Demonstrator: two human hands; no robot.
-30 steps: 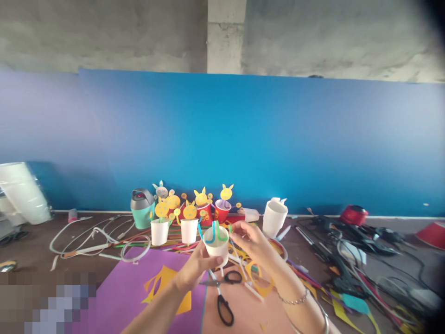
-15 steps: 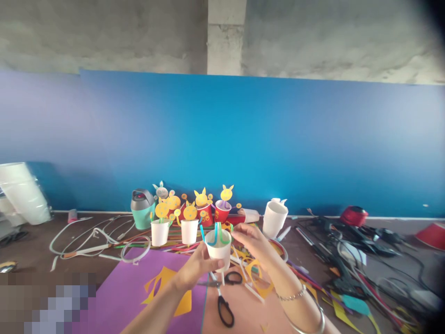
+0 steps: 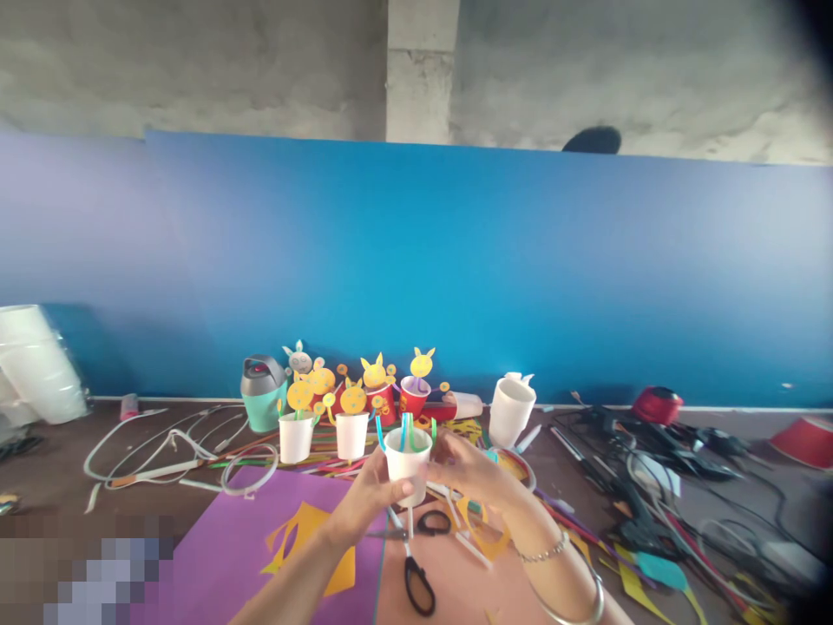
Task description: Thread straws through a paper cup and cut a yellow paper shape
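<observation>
A white paper cup (image 3: 406, 473) is held up over the table's middle, with bent blue and green strips (image 3: 406, 431) standing out of its mouth. My left hand (image 3: 376, 490) is closed round the cup's left side, thumb across the front. At the cup's right side is my right hand (image 3: 465, 464), its fingers curled and its thumb against the wall; part of its grip is hidden. A green strip end (image 3: 434, 427) rises just above those fingers. Black-handled scissors (image 3: 418, 583) lie below the cup on orange paper (image 3: 449, 590).
Behind stand white and red cups with yellow paper animal heads (image 3: 352, 398), and a teal-and-grey container (image 3: 263, 395). White cups (image 3: 512, 412) are stacked right of them. Purple paper (image 3: 221, 538) with yellow scraps (image 3: 318, 547) lies left. Cables and a black glue gun (image 3: 641, 521) crowd the right.
My right hand has moved from the green strip at the rim down onto the cup's right side. The left hand keeps its hold. A dark shape now shows above the blue partition.
</observation>
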